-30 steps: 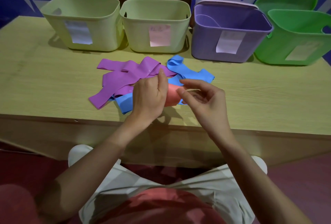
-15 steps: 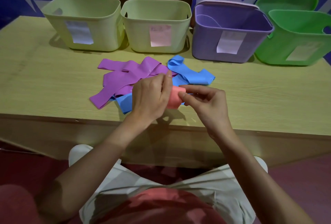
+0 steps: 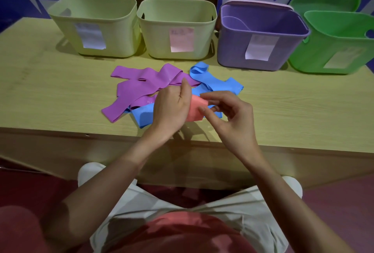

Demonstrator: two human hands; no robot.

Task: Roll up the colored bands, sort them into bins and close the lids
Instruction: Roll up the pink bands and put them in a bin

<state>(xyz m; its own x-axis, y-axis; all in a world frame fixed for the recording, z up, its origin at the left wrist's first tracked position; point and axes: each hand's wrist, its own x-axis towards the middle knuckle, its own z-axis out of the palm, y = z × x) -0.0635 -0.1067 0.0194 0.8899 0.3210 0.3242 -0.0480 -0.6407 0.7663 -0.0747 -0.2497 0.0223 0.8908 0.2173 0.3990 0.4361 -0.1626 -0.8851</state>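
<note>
Nearest the person, the left hand [image 3: 172, 107] curls round a rolled pink band [image 3: 195, 110] above the table's [image 3: 60, 99] front edge, while the right hand [image 3: 228, 117] pinches its free end with fingers loosely bent. Behind it, purple bands [image 3: 139, 86] and blue bands [image 3: 214, 82] lie flat, unrolled. Farther back, four bins [image 3: 176, 30] stand open and lidless, apparently mostly unfilled, so most work remains.
</note>
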